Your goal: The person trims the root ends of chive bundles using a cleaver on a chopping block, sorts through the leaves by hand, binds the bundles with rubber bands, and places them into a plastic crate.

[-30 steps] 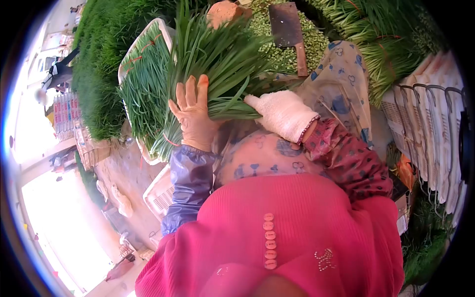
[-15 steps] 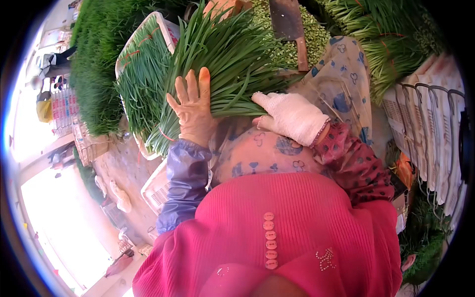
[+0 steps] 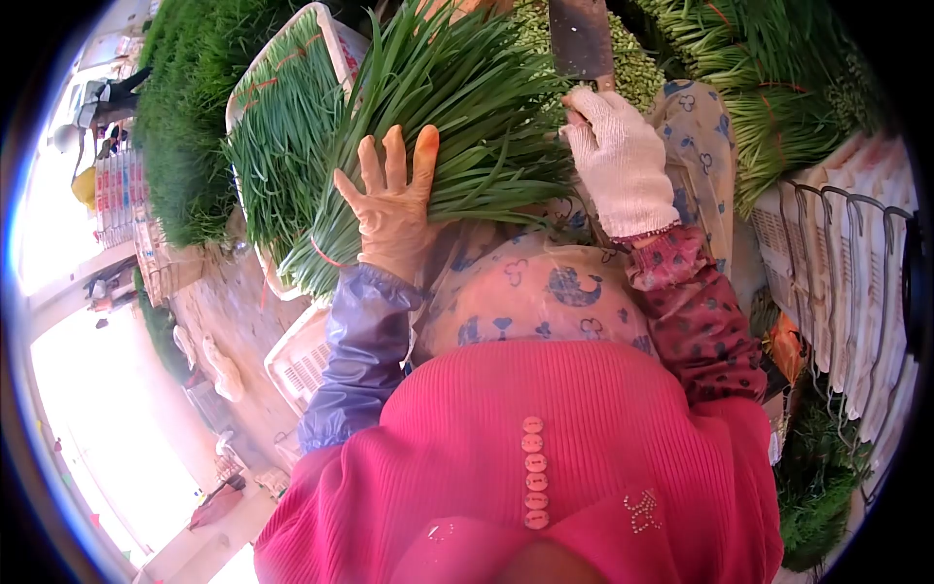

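My left hand (image 3: 397,204), in a tan glove with an orange fingertip, lies spread on a large bunch of long green leafy stalks (image 3: 477,127). A red tie circles the pale stem end beside it. My right hand (image 3: 623,161), in a white knit glove, is closed over the wooden handle of a cleaver (image 3: 580,39), right of the leaf tips. Most of the handle is hidden under the glove. The blade points away over chopped green pieces (image 3: 637,63).
A white basket (image 3: 341,49) of tied greens stands left of the bunch, with more greens (image 3: 185,127) beyond. Tied bundles (image 3: 778,97) lie at upper right. White bags hang on a wire rack (image 3: 837,263) at right. Another person (image 3: 107,102) is at far left.
My right hand has left the leaves and moved up and right onto the cleaver handle. My left hand stays spread on the bunch. The view has shifted slightly.
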Demonstrator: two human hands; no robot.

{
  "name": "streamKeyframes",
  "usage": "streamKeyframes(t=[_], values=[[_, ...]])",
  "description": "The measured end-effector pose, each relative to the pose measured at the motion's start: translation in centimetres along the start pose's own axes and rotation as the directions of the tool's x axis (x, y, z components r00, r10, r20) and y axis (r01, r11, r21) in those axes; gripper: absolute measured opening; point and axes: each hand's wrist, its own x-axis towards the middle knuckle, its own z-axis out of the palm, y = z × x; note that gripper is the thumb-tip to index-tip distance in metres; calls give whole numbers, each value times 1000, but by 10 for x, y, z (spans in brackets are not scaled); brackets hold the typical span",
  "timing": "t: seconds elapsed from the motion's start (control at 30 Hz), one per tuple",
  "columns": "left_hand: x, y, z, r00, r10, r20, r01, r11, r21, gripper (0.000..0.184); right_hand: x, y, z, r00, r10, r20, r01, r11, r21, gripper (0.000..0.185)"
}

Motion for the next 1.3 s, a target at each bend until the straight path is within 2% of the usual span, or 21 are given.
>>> streamKeyframes(t=[0.07, 0.1, 0.23, 0.33, 0.4, 0.47, 0.5, 0.53, 0.6, 0.63, 0.67, 0.7, 0.73, 0.8, 0.87, 0.97, 1.0, 1.07, 1.13, 1.23, 1.3], values=[[0, 1, -1, 1000, 2, 7, -2, 1000, -6, 122, 3, -17, -10, 996, -73, 52, 59, 969, 241, 14], [1, 2, -2, 1000, -2, 8, 2, 1000, -26, 124, 4, -22, -8, 982, -97, 159, 54, 965, 258, 16], [1, 3, -1, 1000, -9, 9, 10, 999, -46, 127, 14, -33, 19, 926, -154, 344, 95, 978, 184, 20], [-1, 3, 1, 1000, -7, -12, 7, 999, -51, 127, 21, -37, 43, 919, -217, 330, 191, 975, 111, 19], [0, 3, -1, 1000, -7, -22, 6, 999, -41, 127, 26, -40, 45, 903, -204, 377, 189, 979, 76, 22], [1, 5, -6, 1000, -24, 21, 25, 997, -70, 128, 27, -45, 42, 935, 83, 344, -177, 952, 251, 26], [3, 7, -4, 999, -23, -48, 20, 998, -64, 129, 25, -43, 46, 928, 207, 311, -323, 863, 388, 30], [2, 9, -3, 999, -26, -35, 23, 997, -74, 129, 23, -40, 48, 961, 246, 124, -276, 853, 444, 27], [4, 8, -4, 999, -30, 14, 30, 999, -28, 130, 26, -26, 39, 910, 353, 217, -396, 586, 707, 25], [4, 7, -5, 999, -26, 41, 27, 999, -29, 131, 27, -13, 32, 910, 281, 305, -415, 604, 681, 21], [5, 6, -6, 999, -26, 41, 27, 999, -35, 131, 24, -6, 24, 909, 284, 305, -417, 607, 676, 21], [6, 7, -7, 999, -21, 30, 22, 998, -62, 128, 19, -6, 10, 876, 165, 453, -417, 731, 540, 19], [6, 7, -8, 1000, -17, 19, 19, 996, -87, 125, 14, -7, 0, 797, 67, 600, -371, 839, 398, 18], [6, 10, -11, 999, -27, 44, 29, 998, -49, 128, 1, -10, -2, 783, -159, 601, -22, 959, 284, 17], [6, 10, -4, 998, -37, 58, 37, 999, 9, 130, -7, -20, 5, 797, -196, 572, 43, 962, 270, 18], [7, 10, -16, 989, -45, 141, 53, 997, -51, 129, -4, -41, 0, 836, -309, 454, 166, 930, 327, 16], [7, 10, -17, 986, -43, 162, 51, 997, -51, 129, 0, -43, 2, 836, -318, 447, 176, 928, 330, 16], [6, 8, -15, 982, -46, 182, 56, 997, -50, 129, 8, -46, 6, 936, -165, 312, 19, 906, 422, 14], [4, 7, -12, 995, -34, 92, 43, 994, -97, 128, 20, -43, 7, 959, -150, 242, 68, 946, 316, 14], [2, 7, -10, 998, -20, 63, 26, 995, -100, 127, 32, -44, 18, 952, -128, 277, 60, 968, 243, 17], [3, 7, -10, 998, -18, 60, 25, 994, -105, 127, 38, -52, 26, 929, -40, 367, -3, 993, 115, 23]])
